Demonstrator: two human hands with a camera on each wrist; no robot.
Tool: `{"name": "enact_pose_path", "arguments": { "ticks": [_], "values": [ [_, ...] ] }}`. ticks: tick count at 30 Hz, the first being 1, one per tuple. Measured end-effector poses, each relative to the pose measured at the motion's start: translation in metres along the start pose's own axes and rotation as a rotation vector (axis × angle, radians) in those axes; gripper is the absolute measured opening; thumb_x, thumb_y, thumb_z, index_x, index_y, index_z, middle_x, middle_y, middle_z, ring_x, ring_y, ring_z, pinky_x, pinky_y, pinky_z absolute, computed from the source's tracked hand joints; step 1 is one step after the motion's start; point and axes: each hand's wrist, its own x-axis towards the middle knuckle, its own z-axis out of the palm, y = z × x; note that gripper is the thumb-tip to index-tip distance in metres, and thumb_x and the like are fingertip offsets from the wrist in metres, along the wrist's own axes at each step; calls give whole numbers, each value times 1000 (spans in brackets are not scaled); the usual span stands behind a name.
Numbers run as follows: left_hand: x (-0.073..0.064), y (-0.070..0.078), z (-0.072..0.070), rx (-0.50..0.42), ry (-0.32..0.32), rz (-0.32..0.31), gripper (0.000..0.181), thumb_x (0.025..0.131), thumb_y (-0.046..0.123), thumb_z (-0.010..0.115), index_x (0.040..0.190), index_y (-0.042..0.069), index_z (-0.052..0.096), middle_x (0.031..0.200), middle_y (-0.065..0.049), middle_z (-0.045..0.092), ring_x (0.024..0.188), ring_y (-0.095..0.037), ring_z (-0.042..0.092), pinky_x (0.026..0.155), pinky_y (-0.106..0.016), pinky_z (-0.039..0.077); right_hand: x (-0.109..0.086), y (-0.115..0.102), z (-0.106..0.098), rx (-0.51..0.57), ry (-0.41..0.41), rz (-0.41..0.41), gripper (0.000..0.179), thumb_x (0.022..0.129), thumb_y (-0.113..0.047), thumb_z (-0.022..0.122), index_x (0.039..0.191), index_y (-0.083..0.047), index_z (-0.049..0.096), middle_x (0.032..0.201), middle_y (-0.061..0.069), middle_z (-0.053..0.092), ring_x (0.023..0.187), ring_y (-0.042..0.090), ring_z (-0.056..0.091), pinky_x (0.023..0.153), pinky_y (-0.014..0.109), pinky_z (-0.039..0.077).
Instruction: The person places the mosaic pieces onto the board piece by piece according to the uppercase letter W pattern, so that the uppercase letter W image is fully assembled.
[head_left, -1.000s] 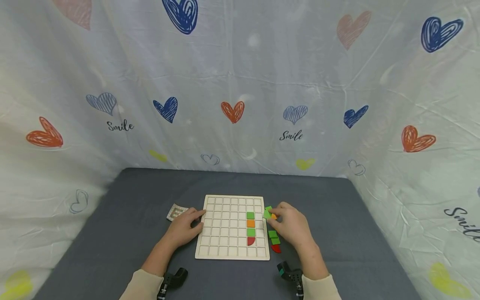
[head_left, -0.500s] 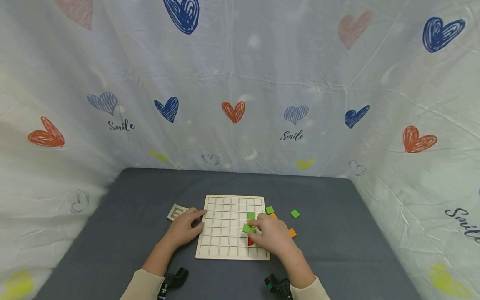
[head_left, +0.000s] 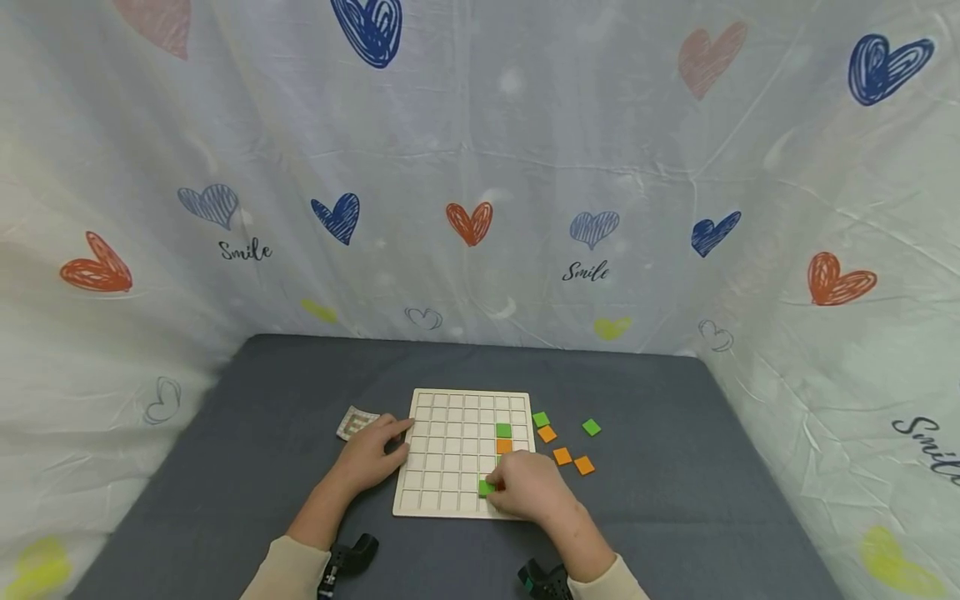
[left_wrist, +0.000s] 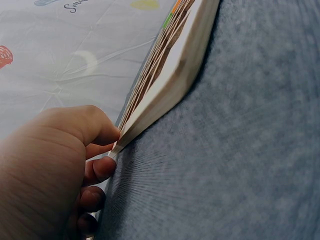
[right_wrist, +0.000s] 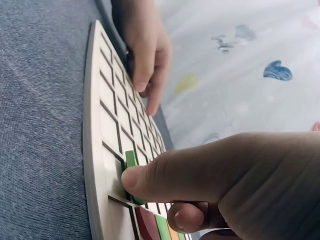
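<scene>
A pale wooden grid board (head_left: 442, 450) lies on the dark cloth. At its left edge my left hand (head_left: 369, 454) rests, thumb and index fingertip against the rim; the other fingers curl loosely in the left wrist view. Over the near right part, my right hand (head_left: 532, 487) pinches a green square tile (head_left: 484, 488) between thumb and fingers. In the right wrist view that tile (right_wrist: 131, 159) stands tilted in a cell beside a red rounded piece (right_wrist: 146, 222). Farther up the same column sit a green tile (head_left: 503, 430) and an orange tile (head_left: 504, 447). My right hand hides the board's near right corner.
Right of the board lie loose tiles: green ones (head_left: 591, 427) and several orange ones (head_left: 562, 456). A patterned card (head_left: 354, 419) lies partly behind my left hand. A hanging sheet printed with hearts (head_left: 469, 223) closes off the table's back.
My right hand has carried the green tile from the board's right edge leftward and nearer, across the filled column. Loose orange tiles it covered now show. My left hand stays in place.
</scene>
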Motion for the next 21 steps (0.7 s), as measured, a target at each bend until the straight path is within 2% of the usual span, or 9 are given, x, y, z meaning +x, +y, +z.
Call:
{"name": "enact_pose_path", "arguments": {
  "ticks": [3, 6, 8, 11, 12, 14, 16, 18, 21],
  "values": [
    [0, 0, 0, 1, 1, -2, 43, 96, 18, 70, 138, 11, 67, 88, 10, 48, 64, -7, 37, 63, -30, 36, 1, 0, 1, -15, 9, -5, 20, 82, -18, 81, 64, -24, 75, 50, -18, 41, 47, 4, 30, 45, 25, 23],
    [0, 0, 0, 0, 2, -3, 43, 96, 18, 71, 138, 10, 67, 88, 10, 48, 64, -7, 37, 62, -30, 36, 2, -1, 3, -36, 35, 1, 15, 84, -21, 81, 69, -23, 82, 56, -18, 56, 46, 3, 34, 44, 24, 27],
    [1, 0, 0, 2, 2, -1, 43, 96, 18, 71, 138, 10, 68, 88, 10, 48, 64, -7, 37, 62, -30, 36, 2, -1, 4, -54, 55, -1, 17, 85, -21, 81, 68, -23, 82, 56, -16, 59, 45, 3, 35, 44, 23, 27],
    [1, 1, 0, 7, -1, 1, 42, 96, 18, 71, 137, 10, 68, 88, 10, 48, 64, -7, 37, 63, -30, 36, 3, -1, 6, -60, 95, -12, 26, 84, -16, 81, 59, -24, 76, 52, -17, 55, 45, 3, 34, 43, 23, 26],
    [1, 1, 0, 7, -2, 1, 42, 96, 18, 71, 137, 10, 68, 89, 10, 49, 64, -6, 37, 63, -30, 36, 3, -1, 6, -59, 105, -15, 30, 83, -14, 81, 56, -26, 72, 49, -18, 50, 44, 3, 34, 42, 23, 25],
    [1, 1, -1, 7, -5, 0, 42, 96, 18, 70, 137, 10, 68, 89, 10, 49, 64, -6, 37, 63, -30, 36, 3, 0, 7, -49, 112, -13, 32, 82, -13, 80, 55, -26, 70, 48, -19, 47, 44, 3, 33, 42, 22, 25],
    [0, 2, -1, 5, -6, -1, 42, 96, 18, 70, 137, 10, 68, 89, 10, 49, 64, -7, 37, 63, -30, 36, 3, 1, 7, -34, 114, -14, 28, 83, -14, 81, 59, -26, 74, 50, -20, 49, 45, 2, 36, 42, 22, 27],
    [0, 3, -1, 2, -4, 0, 42, 96, 17, 70, 137, 10, 68, 89, 10, 49, 64, -7, 37, 63, -30, 36, 2, 3, 5, -10, 112, -13, 19, 84, -15, 80, 67, -25, 80, 56, -19, 57, 48, 0, 40, 44, 22, 32],
    [0, 3, -1, 1, -5, 0, 42, 96, 18, 70, 138, 10, 68, 89, 10, 49, 64, -7, 37, 63, -30, 36, 1, 9, 2, 22, 121, 9, 8, 89, -19, 79, 84, -21, 85, 72, -13, 69, 55, -1, 47, 47, 23, 38]
  ]
}}
